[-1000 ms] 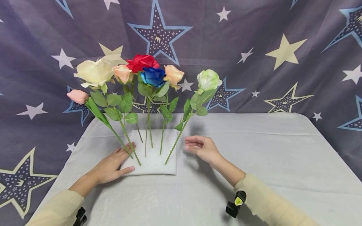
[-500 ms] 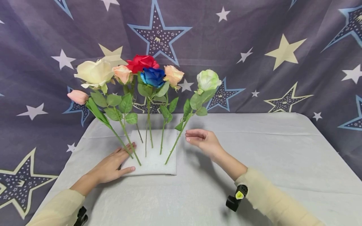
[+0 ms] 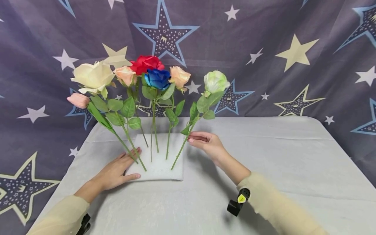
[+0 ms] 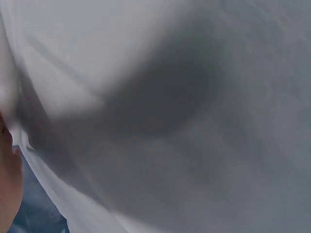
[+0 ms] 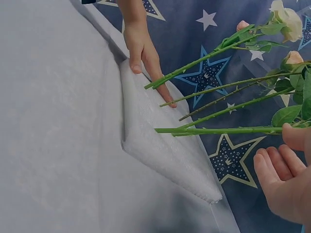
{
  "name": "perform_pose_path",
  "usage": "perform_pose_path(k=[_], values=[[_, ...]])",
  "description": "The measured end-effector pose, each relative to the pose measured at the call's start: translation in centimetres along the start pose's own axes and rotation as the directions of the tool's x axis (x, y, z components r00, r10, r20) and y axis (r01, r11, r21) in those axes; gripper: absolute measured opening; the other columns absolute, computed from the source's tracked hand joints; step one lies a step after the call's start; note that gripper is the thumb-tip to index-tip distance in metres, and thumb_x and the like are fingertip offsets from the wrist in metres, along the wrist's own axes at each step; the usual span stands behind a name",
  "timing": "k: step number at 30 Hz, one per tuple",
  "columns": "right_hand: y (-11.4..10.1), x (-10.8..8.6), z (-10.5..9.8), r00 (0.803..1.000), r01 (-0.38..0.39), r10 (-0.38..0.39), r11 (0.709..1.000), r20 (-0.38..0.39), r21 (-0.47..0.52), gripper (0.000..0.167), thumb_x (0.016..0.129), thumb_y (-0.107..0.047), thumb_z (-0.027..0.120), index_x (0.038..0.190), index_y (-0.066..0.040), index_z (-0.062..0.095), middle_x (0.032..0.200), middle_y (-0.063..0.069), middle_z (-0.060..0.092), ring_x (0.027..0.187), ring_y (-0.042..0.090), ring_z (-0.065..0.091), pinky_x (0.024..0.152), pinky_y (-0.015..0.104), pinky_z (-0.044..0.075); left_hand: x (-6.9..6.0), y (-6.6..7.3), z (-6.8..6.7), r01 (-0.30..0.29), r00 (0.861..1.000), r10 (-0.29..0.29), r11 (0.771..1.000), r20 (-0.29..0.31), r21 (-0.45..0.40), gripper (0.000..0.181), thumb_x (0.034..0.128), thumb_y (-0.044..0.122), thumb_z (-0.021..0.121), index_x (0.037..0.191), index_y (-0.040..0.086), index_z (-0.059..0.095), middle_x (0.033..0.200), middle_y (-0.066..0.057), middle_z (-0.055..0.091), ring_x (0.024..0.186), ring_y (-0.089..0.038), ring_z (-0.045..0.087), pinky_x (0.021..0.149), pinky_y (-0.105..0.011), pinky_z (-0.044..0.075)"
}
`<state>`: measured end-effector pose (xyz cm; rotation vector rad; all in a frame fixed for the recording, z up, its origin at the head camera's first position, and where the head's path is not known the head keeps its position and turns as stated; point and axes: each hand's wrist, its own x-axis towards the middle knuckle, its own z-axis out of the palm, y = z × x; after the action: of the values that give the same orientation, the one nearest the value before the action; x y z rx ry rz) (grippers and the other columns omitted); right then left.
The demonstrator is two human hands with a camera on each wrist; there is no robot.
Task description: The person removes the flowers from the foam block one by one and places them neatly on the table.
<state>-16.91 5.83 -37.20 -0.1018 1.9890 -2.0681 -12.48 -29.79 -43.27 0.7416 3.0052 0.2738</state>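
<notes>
Artificial flowers stand upright in a white foam block [image 3: 161, 174]: a pink tulip [image 3: 78, 101], a cream rose [image 3: 93, 77], a red rose [image 3: 147, 64], a blue rose [image 3: 157, 79] and two peach roses [image 3: 180, 77]. A pale green-white flower [image 3: 216, 81] leans right from the block's near right part. My left hand [image 3: 117, 171] lies with fingers extended on the block's left edge. At the green-white flower's stem is my right hand [image 3: 210, 145], its fingers loosely bent. The right wrist view shows a gap between its thumb and fingers [image 5: 265, 170].
A white cloth covers the table [image 3: 264, 163], and a dark star-printed curtain [image 3: 258, 32] hangs behind it. Black wrist cameras [image 3: 239, 202] sit below both sleeves. Mostly tablecloth and shadow fill the left wrist view.
My right hand has moved left to the green-white flower's stem. The cream rose and tulip heads have swayed slightly left. My left hand stays on the foam block.
</notes>
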Motion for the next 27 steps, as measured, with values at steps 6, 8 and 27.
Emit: perform_pose_path(k=[6,8,27], values=[[0.3,0.4,0.4,1.000,0.003,-0.003,1.000,0.004,0.021,0.042,0.086,-0.001,0.066,0.127,0.005,0.058,0.119,0.015,0.069,0.089,0.002,0.069,0.103,0.031,0.052,-0.1,-0.4,0.1,-0.021,1.000,0.022,0.999,-0.009,0.043,0.083,0.0906,0.056,0.055,0.154,0.012,0.023,0.160,-0.009,0.026,0.147,-0.031,0.028,0.118,-0.054,0.025],[0.4,0.5,0.5,1.000,0.001,-0.002,1.000,0.010,0.027,0.042,0.087,-0.001,0.066,0.127,0.006,0.057,0.117,0.015,0.070,0.088,0.003,0.069,0.102,0.031,0.052,-0.1,-0.4,0.2,-0.025,1.000,0.025,0.998,-0.011,0.049,0.082,0.0915,0.055,0.054,0.154,0.012,0.023,0.161,-0.008,0.026,0.147,-0.030,0.028,0.118,-0.055,0.025],[1.4,1.5,0.6,0.973,0.013,-0.070,0.968,0.219,0.252,0.042,0.093,0.006,0.053,0.132,0.016,0.043,0.129,0.022,0.057,0.099,0.008,0.070,0.107,0.037,0.048,0.0,-0.3,-0.3,-0.016,1.000,0.015,1.000,0.024,0.023,0.085,0.0897,0.057,0.055,0.153,0.010,0.024,0.161,-0.010,0.025,0.146,-0.033,0.029,0.119,-0.054,0.024]])
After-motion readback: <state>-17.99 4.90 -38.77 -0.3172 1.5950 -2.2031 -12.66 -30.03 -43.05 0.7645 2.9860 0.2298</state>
